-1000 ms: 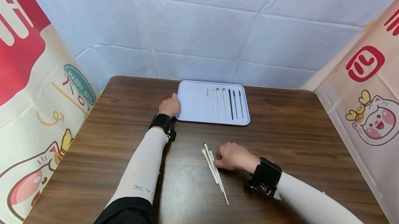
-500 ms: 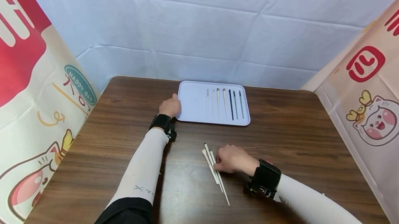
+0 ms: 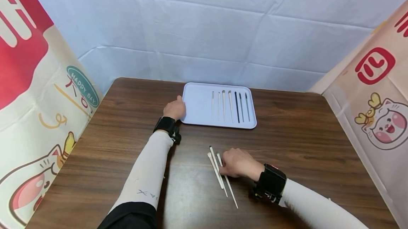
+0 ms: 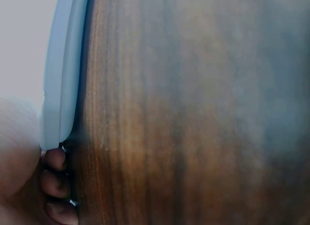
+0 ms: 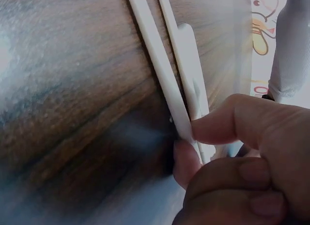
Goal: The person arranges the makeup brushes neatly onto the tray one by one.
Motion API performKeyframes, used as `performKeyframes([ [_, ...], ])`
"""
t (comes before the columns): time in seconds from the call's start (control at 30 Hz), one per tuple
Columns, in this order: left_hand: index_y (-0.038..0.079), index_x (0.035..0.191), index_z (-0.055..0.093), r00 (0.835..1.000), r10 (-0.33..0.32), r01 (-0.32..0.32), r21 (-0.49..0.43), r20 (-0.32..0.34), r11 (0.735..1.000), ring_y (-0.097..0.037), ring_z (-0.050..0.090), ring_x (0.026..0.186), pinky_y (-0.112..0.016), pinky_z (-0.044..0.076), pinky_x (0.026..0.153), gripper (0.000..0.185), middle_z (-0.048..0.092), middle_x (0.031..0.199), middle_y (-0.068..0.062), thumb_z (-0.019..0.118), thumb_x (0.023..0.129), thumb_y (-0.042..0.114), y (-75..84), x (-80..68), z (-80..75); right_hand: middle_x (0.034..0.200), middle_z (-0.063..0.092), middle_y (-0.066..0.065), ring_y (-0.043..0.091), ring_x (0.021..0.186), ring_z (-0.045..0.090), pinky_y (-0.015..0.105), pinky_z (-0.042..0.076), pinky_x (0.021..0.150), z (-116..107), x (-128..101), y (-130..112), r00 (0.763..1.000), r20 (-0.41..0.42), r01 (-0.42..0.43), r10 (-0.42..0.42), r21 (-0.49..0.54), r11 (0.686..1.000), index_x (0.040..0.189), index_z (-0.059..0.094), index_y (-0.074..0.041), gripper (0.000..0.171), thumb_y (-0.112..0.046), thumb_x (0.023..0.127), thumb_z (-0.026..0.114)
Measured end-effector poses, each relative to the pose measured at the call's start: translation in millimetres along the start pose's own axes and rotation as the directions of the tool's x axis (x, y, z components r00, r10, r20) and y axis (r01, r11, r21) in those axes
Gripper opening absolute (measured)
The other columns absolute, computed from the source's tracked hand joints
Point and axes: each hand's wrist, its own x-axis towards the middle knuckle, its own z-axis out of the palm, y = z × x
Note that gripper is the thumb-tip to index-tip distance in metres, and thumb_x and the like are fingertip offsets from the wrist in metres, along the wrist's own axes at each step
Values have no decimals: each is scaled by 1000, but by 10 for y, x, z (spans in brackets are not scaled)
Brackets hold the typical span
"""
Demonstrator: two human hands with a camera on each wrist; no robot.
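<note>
In the head view, my left hand (image 3: 174,109) holds the left edge of a white tray (image 3: 197,105). The left wrist view shows fingertips (image 4: 57,184) curled beneath the tray's rim. Slim brushes, pale ones and a black brush (image 3: 237,106) among them, lie side by side on the tray's right half. Nearer the person, my right hand (image 3: 239,163) pinches a pale-handled makeup brush (image 3: 231,191) between thumb and forefinger. Two more pale brushes (image 3: 214,167) lie close on its left, crossing each other. Up close, the held brush's handle (image 5: 162,65) slants over the wood, its head hidden by the fingers.
The brown wooden table (image 3: 127,122) has the tray near its far edge. Behind it hangs a pale blue cloth (image 3: 204,37). Printed cloths stand at the left (image 3: 41,90) and right (image 3: 369,90) sides.
The held brush has shifted slightly right, apart from the other two at its thin end. My right hand has hardly moved, and my left hand stays at the tray.
</note>
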Motion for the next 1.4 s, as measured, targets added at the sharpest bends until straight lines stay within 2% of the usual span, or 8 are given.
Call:
performKeyframes([
  [0.6,2,139,39,1000,10,-10,-16,-1,1000,-38,60,97,-51,48,88,40,63,115,-23,31,111,29,-9,-6,-1,58,42,-5,14,53,39,31,32,51,-114,19,50,999,33,-37,35,69,997,57,49,-17,39,-33,87,67],
  [1.03,2,136,40,1000,4,-4,-12,5,1000,-39,60,97,-51,48,88,38,63,113,-23,31,111,29,6,-20,-20,55,35,-7,13,51,33,30,28,50,-206,51,99,999,-17,-31,33,68,997,53,43,-18,42,-31,87,66],
  [1.4,2,136,41,1000,13,-13,3,-3,1000,-38,60,91,-49,49,83,38,64,109,-23,33,111,29,-13,22,11,54,30,-6,13,50,28,30,25,51,-360,120,150,1000,-6,-26,27,103,994,54,41,-18,45,-31,91,63],
])
